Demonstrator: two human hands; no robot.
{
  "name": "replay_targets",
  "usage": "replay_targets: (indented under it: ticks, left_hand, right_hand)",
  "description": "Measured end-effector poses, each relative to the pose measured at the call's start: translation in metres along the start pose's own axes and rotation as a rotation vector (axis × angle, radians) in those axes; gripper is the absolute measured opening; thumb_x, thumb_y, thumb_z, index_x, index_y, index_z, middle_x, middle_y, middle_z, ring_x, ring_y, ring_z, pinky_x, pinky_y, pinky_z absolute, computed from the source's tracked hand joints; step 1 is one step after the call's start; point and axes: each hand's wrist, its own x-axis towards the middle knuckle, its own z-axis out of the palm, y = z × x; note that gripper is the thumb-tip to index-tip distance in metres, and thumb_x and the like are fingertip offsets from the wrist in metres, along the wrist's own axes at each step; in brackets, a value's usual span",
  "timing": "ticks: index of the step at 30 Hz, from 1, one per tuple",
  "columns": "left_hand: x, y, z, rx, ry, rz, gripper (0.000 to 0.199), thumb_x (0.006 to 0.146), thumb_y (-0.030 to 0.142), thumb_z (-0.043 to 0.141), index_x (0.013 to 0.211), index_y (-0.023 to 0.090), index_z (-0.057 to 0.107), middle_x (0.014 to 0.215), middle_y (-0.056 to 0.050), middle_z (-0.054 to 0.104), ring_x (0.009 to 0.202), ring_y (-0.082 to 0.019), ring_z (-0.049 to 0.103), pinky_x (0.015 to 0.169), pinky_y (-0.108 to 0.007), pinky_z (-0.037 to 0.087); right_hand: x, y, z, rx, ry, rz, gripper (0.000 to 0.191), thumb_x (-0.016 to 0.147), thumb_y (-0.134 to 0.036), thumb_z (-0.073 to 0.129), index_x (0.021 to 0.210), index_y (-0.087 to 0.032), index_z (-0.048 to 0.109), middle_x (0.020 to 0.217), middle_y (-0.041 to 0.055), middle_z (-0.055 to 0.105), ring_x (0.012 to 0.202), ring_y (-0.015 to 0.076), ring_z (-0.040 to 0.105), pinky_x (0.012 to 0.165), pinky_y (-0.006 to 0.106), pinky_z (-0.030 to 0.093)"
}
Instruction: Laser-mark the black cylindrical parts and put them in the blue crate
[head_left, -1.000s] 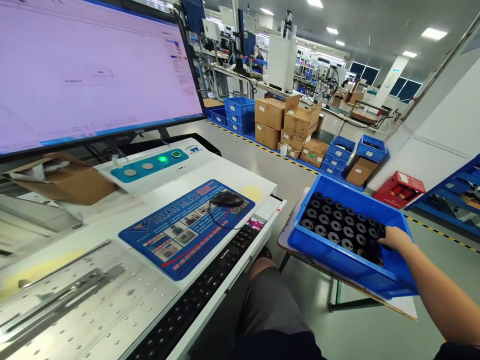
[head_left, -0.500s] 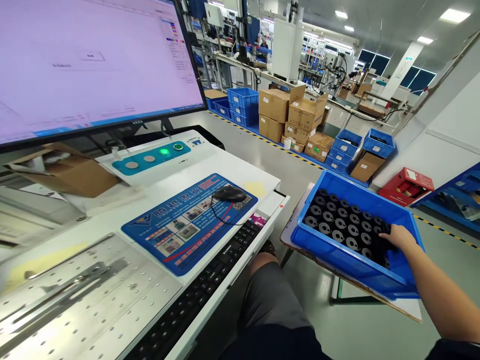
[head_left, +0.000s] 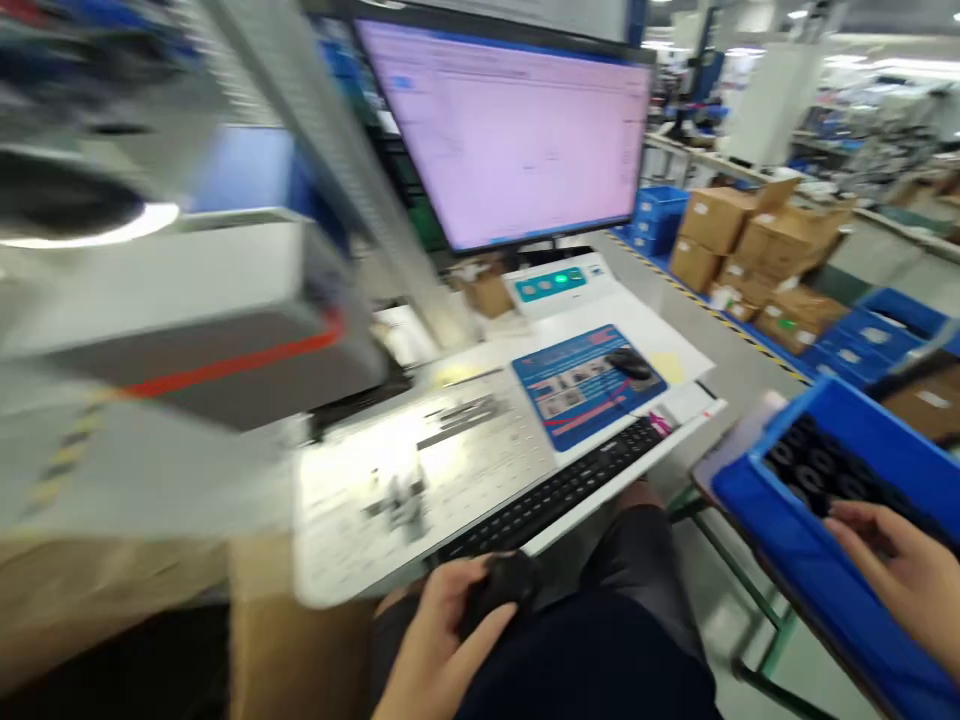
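Observation:
My left hand point(head_left: 442, 630) is low in the view, just in front of the desk's edge. Its fingers and thumb are closed around a black cylindrical part point(head_left: 504, 590). Over the near side of a blue bin point(head_left: 810, 570) is my right hand point(head_left: 896, 570), blurred, its fingers loosely bent and apart from the thumb, with nothing visible between them. Black cylindrical parts with ring-shaped tops point(head_left: 814, 465) stand in rows inside the bin, some hidden behind that hand and the bin wall.
A perforated metal plate point(head_left: 480, 450) lies on the desk beside a keyboard point(head_left: 555, 495), a blue mat point(head_left: 577, 390) and a mouse point(head_left: 628, 362). Behind them stands a monitor point(head_left: 525, 140). A grey machine head point(head_left: 225, 330) overhangs the left. Cardboard boxes point(head_left: 712, 220) are stacked on the floor.
The view has swung left, bringing the machine head and my left hand with a black part into sight. My right hand has shifted from deep in the bin to its near side.

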Motion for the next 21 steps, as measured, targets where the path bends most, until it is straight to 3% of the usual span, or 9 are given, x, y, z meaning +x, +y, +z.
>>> replay_targets:
  ticks: [2, 5, 9, 11, 15, 18, 21]
  left_hand:
    - [-0.018, 0.017, -0.004, -0.101, 0.004, 0.036, 0.051, 0.083, 0.047, 0.070, 0.127, 0.027, 0.052, 0.132, -0.014, 0.064, 0.128, -0.033, 0.059, 0.114, -0.049, 0.045]
    - [-0.022, 0.032, -0.002, -0.208, -0.018, 0.054, 0.074, 0.081, 0.035, 0.077, 0.145, 0.025, 0.042, 0.137, -0.014, 0.062, 0.132, -0.031, 0.057, 0.119, -0.049, 0.039]
    - [-0.045, 0.029, -0.010, -0.255, 0.074, 0.059, 0.075, 0.075, 0.033, 0.084, 0.142, 0.023, 0.052, 0.140, -0.014, 0.061, 0.136, -0.032, 0.052, 0.122, -0.048, 0.033]
    - [-0.065, 0.019, -0.016, -0.372, 0.085, 0.053, 0.083, 0.072, 0.031, 0.086, 0.145, 0.020, 0.048, 0.135, -0.016, 0.064, 0.130, -0.033, 0.057, 0.117, -0.050, 0.039]
    - [-0.096, -0.018, -0.028, -0.753, -0.122, -0.006, 0.121, 0.064, 0.035, 0.094, 0.160, 0.023, 0.021, 0.120, -0.014, 0.070, 0.109, -0.032, 0.069, 0.102, -0.054, 0.051]
    - [-0.109, -0.048, -0.029, -0.853, -0.221, -0.138, 0.146, 0.050, 0.032, 0.102, 0.163, 0.027, 0.009, 0.114, -0.009, 0.071, 0.113, -0.033, 0.068, 0.108, -0.059, 0.045]
    - [-0.111, -0.067, -0.022, -0.918, -0.292, -0.213, 0.166, 0.033, 0.019, 0.105, 0.163, 0.025, 0.002, 0.111, -0.007, 0.070, 0.117, -0.033, 0.067, 0.112, -0.059, 0.039]
  right_hand:
    - [-0.014, -0.063, 0.042, 0.169, -0.167, -0.254, 0.043, 0.081, -0.062, 0.068, 0.113, -0.034, 0.070, 0.113, 0.0085, 0.075, 0.096, 0.0324, 0.072, 0.083, 0.045, 0.061]
    - [-0.045, -0.152, 0.101, 0.345, -0.483, -0.584, 0.052, 0.088, -0.048, 0.069, 0.137, -0.035, 0.059, 0.138, 0.0070, 0.064, 0.125, 0.0314, 0.063, 0.100, 0.046, 0.058]
    - [-0.083, -0.231, 0.161, 0.426, -0.756, -0.797, 0.073, 0.090, -0.040, 0.070, 0.157, -0.035, 0.038, 0.159, 0.0069, 0.046, 0.144, 0.0316, 0.046, 0.116, 0.052, 0.046]
    - [-0.098, -0.251, 0.180, 0.481, -0.860, -0.845, 0.073, 0.091, -0.038, 0.069, 0.157, -0.036, 0.038, 0.161, 0.0066, 0.042, 0.147, 0.0322, 0.042, 0.118, 0.055, 0.043]
    - [-0.110, -0.276, 0.208, 0.609, -1.194, -0.859, 0.077, 0.081, -0.042, 0.077, 0.152, -0.038, 0.048, 0.157, 0.0066, 0.049, 0.145, 0.0357, 0.045, 0.116, 0.057, 0.043]
    - [-0.112, -0.291, 0.223, 0.625, -1.527, -0.816, 0.071, 0.080, -0.052, 0.074, 0.147, -0.043, 0.053, 0.155, 0.0019, 0.050, 0.145, 0.0368, 0.044, 0.115, 0.057, 0.043]
    - [-0.116, -0.299, 0.237, 0.591, -1.707, -0.802, 0.061, 0.081, -0.060, 0.069, 0.140, -0.044, 0.061, 0.155, 0.0002, 0.049, 0.145, 0.0369, 0.042, 0.116, 0.057, 0.041]
